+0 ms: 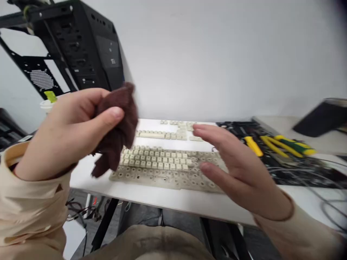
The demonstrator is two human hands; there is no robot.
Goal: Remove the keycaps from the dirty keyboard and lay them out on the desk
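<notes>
The left hand (70,133) grips the brown cloth (119,126), raised above the keyboard (162,164); the right hand (238,169) is open, apparently hovering over the keyboard's right end on the counter (189,202); risk: the dangling cloth may sweep loose keycaps (162,134) away.

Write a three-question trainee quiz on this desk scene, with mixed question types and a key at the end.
1. Multiple choice: what does the left hand grip?
A) a yellow-handled tool
B) a crumpled dark brown cloth
C) a black cable

2. True or false: the open right hand is at the left end of the old beige plastic keyboard.

3. Fill in the blank: the loose beige keycaps lie on the white table ____ the keyboard, on the wall side.

Key:
1. B
2. False; it is at the right end.
3. behind
</notes>
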